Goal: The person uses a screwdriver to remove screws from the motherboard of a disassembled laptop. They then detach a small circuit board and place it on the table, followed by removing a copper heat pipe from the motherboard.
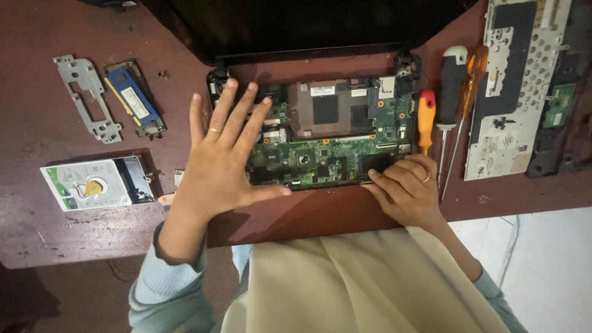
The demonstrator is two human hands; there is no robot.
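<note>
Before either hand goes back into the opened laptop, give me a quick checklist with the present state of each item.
1. Circuit board exposed, cover off: ok.
2. Left hand empty, spread open above the board's left end: ok.
3. Right hand free of tools, curled fingers resting at the board's front right corner: ok.
4. Screwdrivers within reach: ok; orange screwdriver lies beside the board, two more just right of it.
5. Removed parts set aside: ok; hard drive, memory module and metal bracket lie to the left.
6. Board screws all out: cannot tell.
</note>
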